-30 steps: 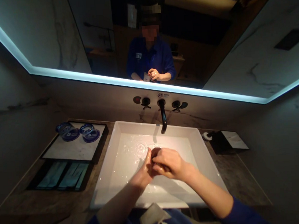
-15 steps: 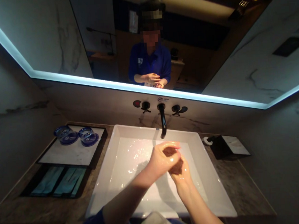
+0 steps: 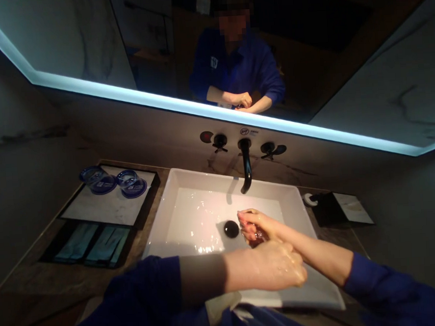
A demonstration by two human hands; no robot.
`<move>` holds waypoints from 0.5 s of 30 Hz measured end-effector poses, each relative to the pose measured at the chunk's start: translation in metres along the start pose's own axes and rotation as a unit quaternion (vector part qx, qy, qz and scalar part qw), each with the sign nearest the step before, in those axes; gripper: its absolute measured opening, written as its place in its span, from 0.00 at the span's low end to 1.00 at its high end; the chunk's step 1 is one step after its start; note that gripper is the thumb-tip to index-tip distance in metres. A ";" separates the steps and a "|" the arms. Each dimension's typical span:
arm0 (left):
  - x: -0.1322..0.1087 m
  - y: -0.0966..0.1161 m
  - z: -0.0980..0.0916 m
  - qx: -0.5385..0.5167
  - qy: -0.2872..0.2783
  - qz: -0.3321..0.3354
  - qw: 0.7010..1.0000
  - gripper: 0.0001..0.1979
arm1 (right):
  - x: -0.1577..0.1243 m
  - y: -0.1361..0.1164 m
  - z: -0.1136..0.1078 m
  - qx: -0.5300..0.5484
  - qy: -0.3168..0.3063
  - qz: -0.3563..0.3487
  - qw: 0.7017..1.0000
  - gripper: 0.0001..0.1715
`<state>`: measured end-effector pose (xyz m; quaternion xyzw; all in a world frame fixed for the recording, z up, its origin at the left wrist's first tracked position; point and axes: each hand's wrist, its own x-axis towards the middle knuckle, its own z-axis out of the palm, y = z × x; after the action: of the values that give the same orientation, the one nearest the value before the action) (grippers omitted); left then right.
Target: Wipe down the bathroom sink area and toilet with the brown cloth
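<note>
My left hand (image 3: pixel 280 265) is wet and curled closed, knuckles up, against the inner side of my right wrist. What its fingers close on, if anything, is hidden beneath them. Beyond it, my right hand (image 3: pixel 256 225) is cupped with loosely bent fingers and a wet, glistening palm; no object shows in it. Both are over the white rectangular sink (image 3: pixel 160 220), which has water spread across its floor. The round black drain plug (image 3: pixel 231 229) lies just left of my right fingertips. A black spout (image 3: pixel 246 166) comes out of the wall behind; no stream shows.
Cross-handled taps, left (image 3: pixel 219 142) and right (image 3: pixel 268 150), flank the spout under a lit mirror (image 3: pixel 152 63). At left are a marble-topped tray (image 3: pixel 106 209) with two clear cups (image 3: pixel 127 179) and a dark tray of teal packets (image 3: pixel 106 244). A black box (image 3: pixel 329 209) stands right.
My left hand has slid off my right fingers to the right wrist and curled closed. My right hand has turned leftward, with its forearm now coming from the right. The drain plug has come into view.
</note>
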<state>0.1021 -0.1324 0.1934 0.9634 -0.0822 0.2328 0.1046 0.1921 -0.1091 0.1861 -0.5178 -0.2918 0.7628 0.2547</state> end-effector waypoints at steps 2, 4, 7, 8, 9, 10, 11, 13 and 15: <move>0.000 -0.002 0.016 0.012 -0.015 -0.001 1.000 0.09 | 0.006 -0.002 0.000 -0.033 -0.007 0.020 0.999 0.30; 0.000 -0.004 0.029 0.009 -0.047 0.002 0.999 0.11 | 0.010 -0.002 0.002 -0.073 -0.010 0.027 0.997 0.28; -0.001 -0.006 0.043 0.000 -0.105 0.021 0.994 0.13 | 0.017 -0.001 0.002 -0.151 -0.016 0.024 0.988 0.23; -0.002 -0.006 0.047 -0.002 -0.117 0.025 0.993 0.13 | 0.020 0.000 0.002 -0.175 -0.016 0.019 0.984 0.22; -0.003 -0.007 0.049 -0.003 -0.128 0.025 0.991 0.12 | 0.023 0.002 0.001 -0.196 -0.015 0.014 0.980 0.22; -0.004 -0.007 0.052 -0.002 -0.140 0.022 0.990 0.12 | 0.027 0.004 0.001 -0.212 -0.013 0.010 0.977 0.21; -0.005 -0.008 0.054 0.000 -0.152 0.019 0.988 0.11 | 0.030 0.007 0.000 -0.230 -0.008 0.005 0.973 0.21; -0.008 -0.010 0.059 0.003 -0.177 0.015 0.984 0.12 | 0.037 0.011 0.000 -0.283 0.005 -0.003 0.959 0.21; -0.009 -0.011 0.066 0.002 -0.201 0.011 0.979 0.13 | 0.042 0.013 0.002 -0.345 0.023 -0.008 0.938 0.21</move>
<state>0.1243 -0.1369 0.1301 0.9898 -0.1113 0.0352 0.0814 0.1748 -0.0902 0.1506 -0.5889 -0.5354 0.6011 0.0726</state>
